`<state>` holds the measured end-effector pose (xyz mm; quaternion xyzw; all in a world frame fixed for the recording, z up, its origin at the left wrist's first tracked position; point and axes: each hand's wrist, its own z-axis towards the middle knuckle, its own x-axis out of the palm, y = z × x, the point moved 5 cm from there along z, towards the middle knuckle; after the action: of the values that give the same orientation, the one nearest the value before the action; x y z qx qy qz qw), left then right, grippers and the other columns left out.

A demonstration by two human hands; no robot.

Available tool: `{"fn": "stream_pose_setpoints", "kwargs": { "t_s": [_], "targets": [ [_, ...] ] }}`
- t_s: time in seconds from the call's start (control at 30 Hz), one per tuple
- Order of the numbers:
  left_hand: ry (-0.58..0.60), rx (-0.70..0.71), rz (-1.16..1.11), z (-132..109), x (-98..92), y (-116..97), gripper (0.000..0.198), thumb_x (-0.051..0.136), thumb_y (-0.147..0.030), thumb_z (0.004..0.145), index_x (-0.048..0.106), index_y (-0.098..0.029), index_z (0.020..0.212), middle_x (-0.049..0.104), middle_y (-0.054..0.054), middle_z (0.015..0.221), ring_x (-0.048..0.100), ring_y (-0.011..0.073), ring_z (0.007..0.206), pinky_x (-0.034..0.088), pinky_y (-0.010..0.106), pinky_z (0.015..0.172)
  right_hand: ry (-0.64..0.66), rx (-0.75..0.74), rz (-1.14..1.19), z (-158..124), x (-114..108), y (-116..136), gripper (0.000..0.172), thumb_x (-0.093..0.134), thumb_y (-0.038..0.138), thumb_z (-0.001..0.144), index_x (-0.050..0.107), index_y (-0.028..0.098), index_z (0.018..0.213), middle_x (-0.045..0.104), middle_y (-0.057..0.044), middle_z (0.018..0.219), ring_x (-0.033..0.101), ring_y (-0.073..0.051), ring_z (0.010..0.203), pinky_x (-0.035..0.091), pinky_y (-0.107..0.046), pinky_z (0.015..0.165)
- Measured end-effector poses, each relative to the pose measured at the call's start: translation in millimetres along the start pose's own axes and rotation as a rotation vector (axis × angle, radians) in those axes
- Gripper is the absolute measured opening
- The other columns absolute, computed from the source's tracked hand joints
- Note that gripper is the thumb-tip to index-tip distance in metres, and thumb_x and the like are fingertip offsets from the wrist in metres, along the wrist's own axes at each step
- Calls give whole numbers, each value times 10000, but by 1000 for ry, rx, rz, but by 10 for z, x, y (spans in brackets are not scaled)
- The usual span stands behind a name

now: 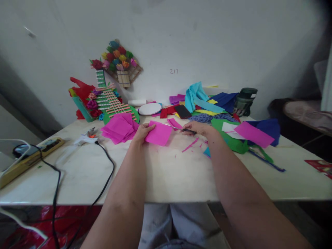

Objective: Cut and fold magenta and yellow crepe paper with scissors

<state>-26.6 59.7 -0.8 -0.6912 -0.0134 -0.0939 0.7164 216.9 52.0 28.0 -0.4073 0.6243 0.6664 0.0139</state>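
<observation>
My left hand (144, 131) pinches a folded piece of bright pink paper (158, 135) just above the white table (166, 173). My right hand (198, 128) grips a pair of scissors (181, 128), whose thin blades reach left to the upper right edge of that paper. A narrow pink strip (174, 123) curls away at the cut. To the left of my left hand lies a stack of pink paper squares (119, 128). Small pink offcuts (190, 145) lie on the table below my right hand.
Coloured paper sheets (207, 103) are piled at the back right, with a dark phone (183, 111), a white plate (149, 109) and a green jar (243, 101). Paper-flower crafts (109, 93) lean against the wall. A glue gun (85, 139), black cable (103, 186) and power strip (31, 155) lie left.
</observation>
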Motion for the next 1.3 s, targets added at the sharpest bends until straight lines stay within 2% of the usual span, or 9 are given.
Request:
{"fn": "stream_pose_setpoints", "kwargs": {
  "t_s": [0.2,0.63,0.8,1.3],
  "targets": [
    [6,0,-9,-20,18,-15,355,753,-341,554,625,-106,787,651,48,631,575,126,493,458,226,484,70,-42,66,40,14,-46,431,627,445,650,645,119,931,507,20,543,410,-65,472,311,-222,461],
    [26,4,6,-55,51,-39,337,733,-342,587,630,-105,803,652,44,640,579,128,508,460,233,503,49,3,46,126,41,-73,407,639,431,642,653,128,912,501,15,555,394,-57,467,308,-211,449],
    [9,4,16,-35,39,-29,305,728,-328,595,629,-110,785,651,36,634,573,124,498,457,234,500,43,-5,75,110,54,-41,392,638,432,640,659,127,885,467,28,524,366,-54,460,296,-207,442],
    [25,10,-8,-43,50,-39,304,731,-317,598,630,-107,793,652,38,631,576,122,500,459,224,495,33,-24,41,106,52,-34,420,644,448,617,658,132,894,486,23,568,371,-54,482,299,-214,468]
  ]
}}
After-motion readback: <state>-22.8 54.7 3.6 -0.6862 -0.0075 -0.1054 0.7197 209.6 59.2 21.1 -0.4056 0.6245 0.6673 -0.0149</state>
